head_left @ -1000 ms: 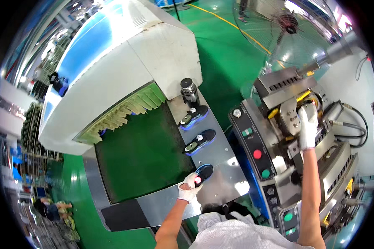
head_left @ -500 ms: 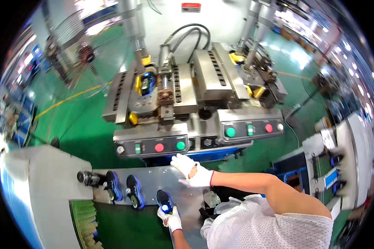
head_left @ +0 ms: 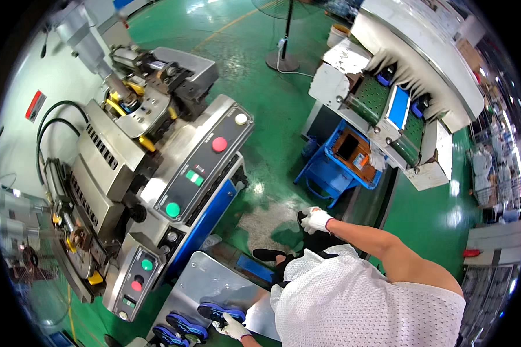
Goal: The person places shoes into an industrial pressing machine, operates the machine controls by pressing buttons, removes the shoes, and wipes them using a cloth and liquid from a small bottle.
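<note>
Touching the end shoe (head_left: 214, 310) with left fingers (head_left: 229, 323), can't tell how closed, with right fingers (head_left: 311, 222) half-curled and empty, could easily bump the tightly spaced neighbouring shoe (head_left: 187, 325)!

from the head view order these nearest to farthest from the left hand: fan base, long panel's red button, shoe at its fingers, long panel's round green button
1. shoe, right at the left hand
2. round green button, long panel's near end
3. red button, toward its far end
4. fan base, top middle

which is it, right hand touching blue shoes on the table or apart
Apart: the head view shows the right hand over the floor, clear of the blue shoes.
</note>
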The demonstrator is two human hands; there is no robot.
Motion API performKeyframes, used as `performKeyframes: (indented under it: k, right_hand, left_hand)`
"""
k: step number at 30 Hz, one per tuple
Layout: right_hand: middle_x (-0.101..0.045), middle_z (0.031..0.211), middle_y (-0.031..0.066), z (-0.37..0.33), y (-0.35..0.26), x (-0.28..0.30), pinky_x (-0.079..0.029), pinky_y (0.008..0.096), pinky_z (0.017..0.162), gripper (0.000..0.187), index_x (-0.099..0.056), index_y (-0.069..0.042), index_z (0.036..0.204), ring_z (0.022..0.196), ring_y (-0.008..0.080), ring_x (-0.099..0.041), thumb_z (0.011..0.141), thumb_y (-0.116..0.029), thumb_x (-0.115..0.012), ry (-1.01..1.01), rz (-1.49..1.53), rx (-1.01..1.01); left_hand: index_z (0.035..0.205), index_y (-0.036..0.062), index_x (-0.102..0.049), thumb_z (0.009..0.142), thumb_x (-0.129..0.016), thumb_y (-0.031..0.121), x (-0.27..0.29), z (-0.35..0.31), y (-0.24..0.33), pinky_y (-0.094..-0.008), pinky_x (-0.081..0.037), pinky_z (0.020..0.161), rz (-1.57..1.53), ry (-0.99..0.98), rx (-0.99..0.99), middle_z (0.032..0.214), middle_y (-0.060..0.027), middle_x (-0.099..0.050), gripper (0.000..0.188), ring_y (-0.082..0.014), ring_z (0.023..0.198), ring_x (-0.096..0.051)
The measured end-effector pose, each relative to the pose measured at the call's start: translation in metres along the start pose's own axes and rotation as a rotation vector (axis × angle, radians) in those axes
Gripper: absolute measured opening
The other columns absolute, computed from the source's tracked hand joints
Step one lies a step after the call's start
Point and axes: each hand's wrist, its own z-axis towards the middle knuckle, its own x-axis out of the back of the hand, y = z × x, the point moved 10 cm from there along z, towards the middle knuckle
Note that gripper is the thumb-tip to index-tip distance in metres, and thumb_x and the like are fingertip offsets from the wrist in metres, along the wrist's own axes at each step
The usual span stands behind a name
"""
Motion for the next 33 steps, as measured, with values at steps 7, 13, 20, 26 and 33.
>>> performKeyframes:
  k: [7, 13, 20, 26, 33]
  right_hand:
    - [-0.072, 0.106, 0.0225, 0.016, 0.03, 0.035, -0.062, 0.0443, 0.069, 0.041, -0.058, -0.001, 0.131, 0.084, 0.0364, -0.073, 0.092, -0.012, -0.064, -0.003, 0.576, -0.024]
    - [-0.063, 0.126, 0.027, 0.039, 0.045, 0.059, -0.062, 0.0461, 0.082, 0.062, -0.035, 0.003, 0.151, 0.102, 0.0362, -0.07, 0.097, -0.012, -0.06, -0.104, 0.419, 0.013]
    - [-0.064, 0.124, 0.0219, 0.062, 0.013, 0.059, -0.062, 0.0457, 0.083, 0.051, -0.042, 0.003, 0.145, 0.103, 0.0339, -0.069, 0.099, -0.01, -0.059, -0.221, 0.276, 0.082]
    - [-0.056, 0.138, 0.0264, -0.024, -0.117, -0.057, -0.056, 0.0499, 0.096, 0.056, -0.04, 0.003, 0.148, 0.118, 0.0392, -0.063, 0.101, -0.02, -0.061, -0.611, 0.465, 0.152]
    - [-0.041, 0.157, 0.0175, -0.121, -0.18, -0.258, -0.037, 0.0434, 0.115, 0.081, -0.032, 0.005, 0.154, 0.139, 0.0283, -0.045, 0.103, -0.056, -0.05, -0.907, 0.337, 0.17]
  left_hand:
    - [0.137, -0.0118, -0.049, 0.087, -0.077, 0.032, 0.003, -0.001, -0.026, -0.0427, -0.051, 0.1, -0.098, -0.093, -0.101, 0.129, -0.0257, -0.063, 0.072, -0.0354, 0.112, -0.064]
    - [0.143, 0.0003, -0.045, 0.087, -0.074, 0.034, -0.022, -0.11, -0.035, -0.042, -0.051, 0.096, 0.198, -0.008, 0.102, 0.119, -0.0209, -0.066, 0.071, -0.0346, 0.111, -0.064]
    - [0.141, 0.0003, -0.047, 0.099, -0.064, 0.026, -0.07, -0.217, 0.03, -0.0391, -0.049, 0.1, -0.112, -0.107, 0.059, 0.129, -0.0193, -0.064, 0.053, -0.0281, 0.118, -0.064]
    - [0.144, 0.0042, -0.049, 0.104, -0.053, 0.037, -0.098, -0.199, 0.167, -0.0393, -0.047, 0.105, -0.399, -0.292, -0.224, 0.132, -0.0192, -0.063, 0.052, -0.0272, 0.123, -0.061]
    - [0.134, 0.0086, -0.057, 0.109, -0.043, 0.037, -0.096, -0.151, 0.21, -0.0343, -0.054, 0.086, -0.749, -0.4, -0.134, 0.104, -0.0072, -0.071, 0.041, -0.0166, 0.09, -0.067]
